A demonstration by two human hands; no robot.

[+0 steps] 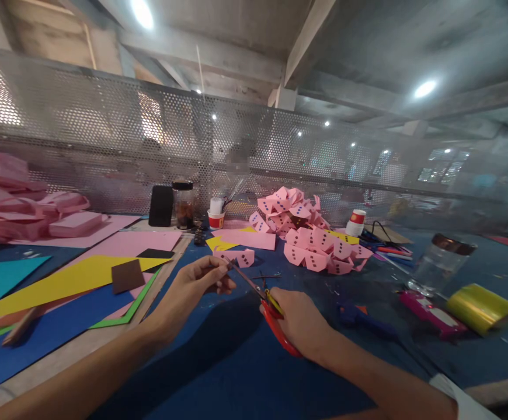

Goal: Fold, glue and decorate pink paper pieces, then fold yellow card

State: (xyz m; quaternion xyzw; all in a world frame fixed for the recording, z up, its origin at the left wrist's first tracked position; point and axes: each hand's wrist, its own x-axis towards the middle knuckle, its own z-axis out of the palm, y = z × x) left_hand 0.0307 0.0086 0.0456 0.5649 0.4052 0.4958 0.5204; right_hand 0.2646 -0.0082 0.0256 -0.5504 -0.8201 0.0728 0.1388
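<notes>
Over the blue table, my right hand (300,321) grips a pair of scissors (279,333) with red and yellow handles, its blades pointing up and left. Their tips reach the fingers of my left hand (204,277), which are pinched together. Whatever lies between those fingers is too small to make out. Just beyond them is a folded pink paper piece (246,258) with dark marks. Thin dark strips (266,276) lie behind the scissors. Farther back, folded pink paper pieces with dark square marks are heaped in a pile (309,248).
Coloured paper sheets (61,283) and pink paper shapes (13,204) cover the left side. A phone (161,206), a jar (184,205) and cups stand along the perforated metal screen (254,140). At right are a glue gun (363,319), a clear jar (440,265) and a yellow roll (482,309).
</notes>
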